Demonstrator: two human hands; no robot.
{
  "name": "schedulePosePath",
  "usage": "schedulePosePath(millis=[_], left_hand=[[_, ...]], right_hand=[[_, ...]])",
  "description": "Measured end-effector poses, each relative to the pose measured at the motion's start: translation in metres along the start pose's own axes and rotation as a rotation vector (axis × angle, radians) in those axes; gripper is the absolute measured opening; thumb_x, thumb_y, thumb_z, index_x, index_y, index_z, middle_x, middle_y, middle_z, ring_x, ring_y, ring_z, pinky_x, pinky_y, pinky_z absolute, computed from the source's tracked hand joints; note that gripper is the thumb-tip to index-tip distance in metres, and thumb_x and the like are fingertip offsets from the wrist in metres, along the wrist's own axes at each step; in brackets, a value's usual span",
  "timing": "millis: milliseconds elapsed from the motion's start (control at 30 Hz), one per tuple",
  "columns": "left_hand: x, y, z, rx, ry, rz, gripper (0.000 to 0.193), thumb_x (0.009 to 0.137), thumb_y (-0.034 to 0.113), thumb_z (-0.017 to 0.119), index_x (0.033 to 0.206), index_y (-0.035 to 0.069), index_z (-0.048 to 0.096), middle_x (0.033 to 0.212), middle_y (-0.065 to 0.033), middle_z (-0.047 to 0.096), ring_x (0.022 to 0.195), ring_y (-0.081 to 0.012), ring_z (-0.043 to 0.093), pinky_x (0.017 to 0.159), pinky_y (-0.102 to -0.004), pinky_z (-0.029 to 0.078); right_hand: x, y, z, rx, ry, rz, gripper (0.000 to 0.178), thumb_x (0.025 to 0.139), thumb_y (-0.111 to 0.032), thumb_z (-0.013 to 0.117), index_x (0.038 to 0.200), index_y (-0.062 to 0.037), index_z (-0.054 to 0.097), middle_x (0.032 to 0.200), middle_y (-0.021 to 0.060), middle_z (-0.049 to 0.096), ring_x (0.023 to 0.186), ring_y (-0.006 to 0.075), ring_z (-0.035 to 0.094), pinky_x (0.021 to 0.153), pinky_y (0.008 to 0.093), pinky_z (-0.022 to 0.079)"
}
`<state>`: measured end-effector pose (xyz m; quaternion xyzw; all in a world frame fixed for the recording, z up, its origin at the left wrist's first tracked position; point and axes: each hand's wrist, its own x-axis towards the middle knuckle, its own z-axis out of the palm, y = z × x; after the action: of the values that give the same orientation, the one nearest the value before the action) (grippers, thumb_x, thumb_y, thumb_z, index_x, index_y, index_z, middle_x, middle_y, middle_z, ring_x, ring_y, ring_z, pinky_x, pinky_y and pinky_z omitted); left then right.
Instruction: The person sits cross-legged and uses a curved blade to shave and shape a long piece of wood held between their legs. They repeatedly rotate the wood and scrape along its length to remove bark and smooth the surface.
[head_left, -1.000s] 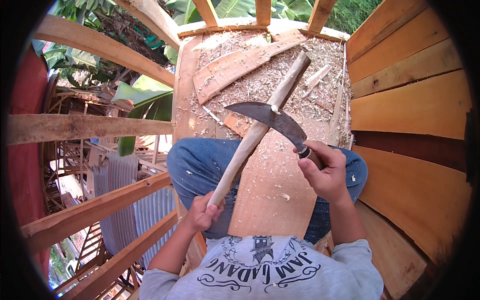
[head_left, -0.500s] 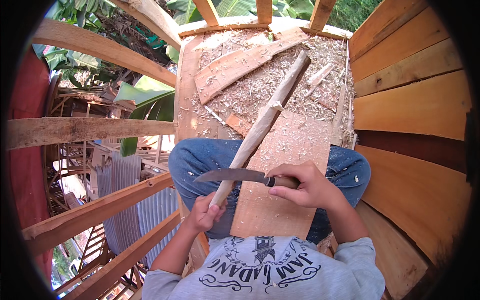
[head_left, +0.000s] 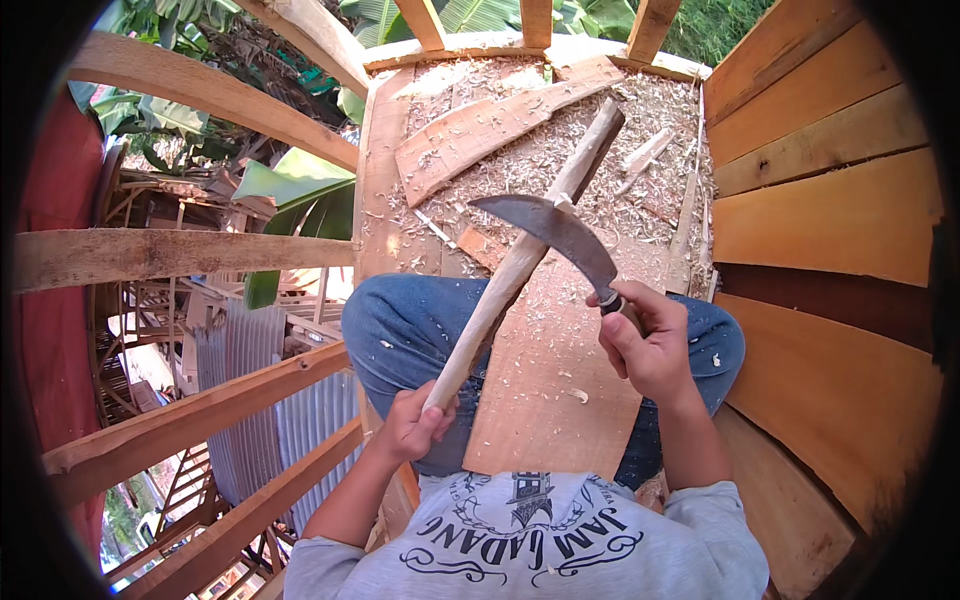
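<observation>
My left hand (head_left: 416,420) is closed round the near end of a long wooden stick (head_left: 497,300). The stick slants away to the upper right, pale where its surface is shaved and dark along its right side. In my right hand (head_left: 647,340) is the handle of a knife with a curved blade (head_left: 560,232). The blade lies across the upper part of the stick, beside a small curl of wood, its tip pointing left. Below the stick, a flat board (head_left: 560,390) rests between my legs with a few shavings on it.
Shavings (head_left: 640,110) cover the plank floor ahead, where a broad offcut board (head_left: 500,125) lies. A plank wall (head_left: 820,210) stands close on my right. Open wooden rails (head_left: 190,250) run along my left, with corrugated metal sheets (head_left: 250,380) lower down beyond them.
My right hand has moved up and away, carrying the knife from the stick's near end to its upper part. The blade is now tilted differently. My left hand keeps its grip.
</observation>
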<state>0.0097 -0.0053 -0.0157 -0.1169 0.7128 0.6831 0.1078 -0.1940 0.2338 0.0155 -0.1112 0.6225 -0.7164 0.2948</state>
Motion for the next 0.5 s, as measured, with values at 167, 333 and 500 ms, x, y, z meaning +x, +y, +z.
schedulePosePath(millis=[167, 333, 500], left_hand=[[-0.003, 0.001, 0.001, -0.001, 0.012, -0.021, 0.040, 0.097, 0.033, 0.040, 0.094, -0.004, 0.053, 0.057, -0.0014, 0.047, 0.046, -0.0086, 0.045, 0.044, -0.0233, 0.038], [0.001, 0.000, 0.000, 0.022, -0.003, -0.012, 0.042, 0.097, 0.036, 0.040, 0.093, -0.004, 0.054, 0.057, -0.0015, 0.047, 0.045, -0.0088, 0.045, 0.044, -0.0234, 0.038], [-0.001, 0.003, 0.002, 0.031, 0.006, -0.007, 0.044, 0.097, 0.038, 0.040, 0.093, -0.003, 0.054, 0.058, -0.0017, 0.047, 0.045, -0.0092, 0.045, 0.044, -0.0235, 0.039]], right_hand=[[0.008, -0.005, -0.013, 0.091, -0.010, 0.034, 0.024, 0.085, -0.010, 0.065, 0.104, 0.0043, 0.062, 0.061, -0.0039, 0.053, 0.052, 0.0024, 0.045, 0.049, 0.0198, 0.036], [0.003, -0.005, 0.005, -0.372, -0.362, -0.124, 0.026, 0.085, -0.011, 0.066, 0.107, 0.0012, 0.062, 0.057, -0.0035, 0.053, 0.053, 0.0040, 0.045, 0.050, 0.0200, 0.036], [0.015, -0.003, -0.020, -0.092, 0.035, -0.125, 0.023, 0.090, -0.018, 0.060, 0.097, 0.0037, 0.061, 0.053, -0.0022, 0.049, 0.039, 0.0025, 0.040, 0.036, 0.0181, 0.029]])
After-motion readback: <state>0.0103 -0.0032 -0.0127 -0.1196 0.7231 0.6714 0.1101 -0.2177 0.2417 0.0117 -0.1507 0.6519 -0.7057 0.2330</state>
